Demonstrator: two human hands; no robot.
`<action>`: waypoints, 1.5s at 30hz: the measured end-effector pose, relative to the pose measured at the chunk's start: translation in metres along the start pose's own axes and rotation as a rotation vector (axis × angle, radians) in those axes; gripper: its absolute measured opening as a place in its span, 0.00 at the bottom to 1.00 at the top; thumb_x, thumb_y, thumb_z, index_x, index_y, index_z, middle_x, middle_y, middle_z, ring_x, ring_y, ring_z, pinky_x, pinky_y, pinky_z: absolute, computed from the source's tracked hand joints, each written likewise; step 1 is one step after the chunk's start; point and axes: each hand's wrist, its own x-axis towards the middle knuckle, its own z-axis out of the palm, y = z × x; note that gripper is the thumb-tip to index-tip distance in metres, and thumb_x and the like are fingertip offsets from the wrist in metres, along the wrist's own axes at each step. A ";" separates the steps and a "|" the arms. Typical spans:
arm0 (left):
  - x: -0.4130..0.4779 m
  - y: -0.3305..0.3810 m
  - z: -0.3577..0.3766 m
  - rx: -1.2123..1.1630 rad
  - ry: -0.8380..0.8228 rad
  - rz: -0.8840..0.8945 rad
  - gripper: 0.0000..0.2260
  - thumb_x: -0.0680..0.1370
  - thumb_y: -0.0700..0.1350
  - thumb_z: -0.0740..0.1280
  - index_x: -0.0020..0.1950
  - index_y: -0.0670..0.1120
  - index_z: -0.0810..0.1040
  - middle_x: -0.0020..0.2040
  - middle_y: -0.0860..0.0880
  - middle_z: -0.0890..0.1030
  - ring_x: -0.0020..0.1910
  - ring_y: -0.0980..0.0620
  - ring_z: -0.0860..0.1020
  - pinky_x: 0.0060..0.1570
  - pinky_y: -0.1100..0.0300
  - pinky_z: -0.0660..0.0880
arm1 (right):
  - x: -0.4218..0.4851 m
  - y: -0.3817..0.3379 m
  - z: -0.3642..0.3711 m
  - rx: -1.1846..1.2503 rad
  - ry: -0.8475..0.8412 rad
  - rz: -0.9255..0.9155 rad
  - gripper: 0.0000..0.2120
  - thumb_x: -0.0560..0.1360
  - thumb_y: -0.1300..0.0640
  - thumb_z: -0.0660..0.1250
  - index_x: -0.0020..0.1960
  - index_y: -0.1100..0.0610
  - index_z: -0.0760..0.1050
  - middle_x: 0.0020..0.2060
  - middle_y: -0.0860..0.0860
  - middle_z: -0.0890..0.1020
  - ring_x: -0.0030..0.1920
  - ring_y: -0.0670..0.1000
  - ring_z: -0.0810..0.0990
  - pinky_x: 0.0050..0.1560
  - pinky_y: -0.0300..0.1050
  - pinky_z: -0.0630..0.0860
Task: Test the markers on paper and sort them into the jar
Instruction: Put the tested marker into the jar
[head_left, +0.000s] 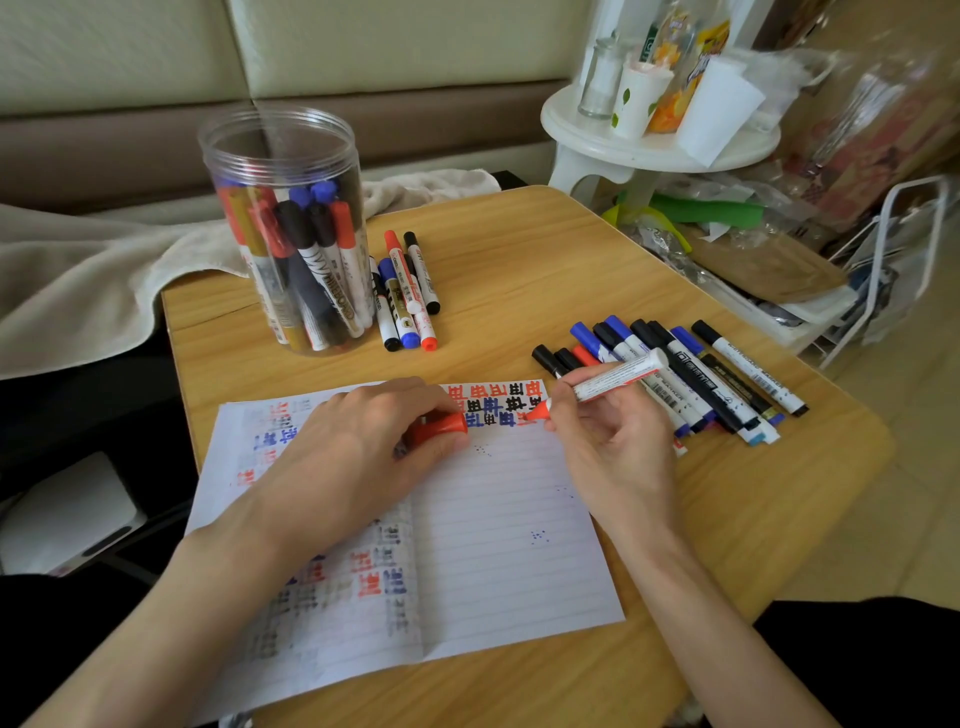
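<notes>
Okay, wooden surface (545, 270) carries everything. Lined paper (493, 545) lies flat near the front edge, its top strip crowded with red, blue and black test marks. Clear plastic jar (283, 156) stands upright at back left, no lid on, partly filled with markers standing on end. Loose pile of markers (691, 374) lies right of the paper, well apart from the jar. Smaller group of markers (410, 291) lies just beside the jar's base. Left hand (353, 452) rests on the paper, grip curled round a red cap (441, 427). Right hand (608, 441) has its grip clamped on the red marker (618, 374) low on the barrel, pen-style, uncapped tip down at the paper's top right among the marks. Step looks like testing this red one; recapping and sorting not yet done. Marker likely light, stiff, smooth plastic, a bit slippery; best held mid-barrel, off the wet tip, which could smear. Cap is small, probably push-fit, needs lining up square. Jar looks light and could tip if knocked at the rim.
</notes>
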 end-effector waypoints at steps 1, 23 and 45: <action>0.000 0.000 0.000 0.001 0.001 -0.003 0.10 0.81 0.60 0.63 0.58 0.59 0.79 0.50 0.61 0.80 0.46 0.56 0.78 0.45 0.50 0.77 | 0.000 -0.001 0.000 -0.014 -0.005 0.000 0.03 0.80 0.60 0.72 0.51 0.52 0.80 0.43 0.48 0.87 0.45 0.51 0.87 0.50 0.52 0.85; 0.003 0.000 0.000 -0.021 0.036 -0.043 0.08 0.78 0.56 0.69 0.55 0.57 0.81 0.45 0.60 0.82 0.42 0.57 0.79 0.45 0.54 0.78 | -0.003 -0.009 -0.003 0.014 0.033 0.030 0.04 0.79 0.61 0.72 0.52 0.54 0.79 0.42 0.49 0.87 0.47 0.52 0.87 0.50 0.54 0.85; 0.006 0.016 0.000 -0.139 0.144 -0.030 0.07 0.73 0.53 0.76 0.51 0.55 0.85 0.34 0.74 0.74 0.33 0.68 0.73 0.37 0.76 0.66 | -0.009 -0.037 0.004 0.433 -0.191 0.188 0.04 0.79 0.68 0.70 0.52 0.62 0.78 0.42 0.61 0.86 0.42 0.57 0.87 0.50 0.45 0.83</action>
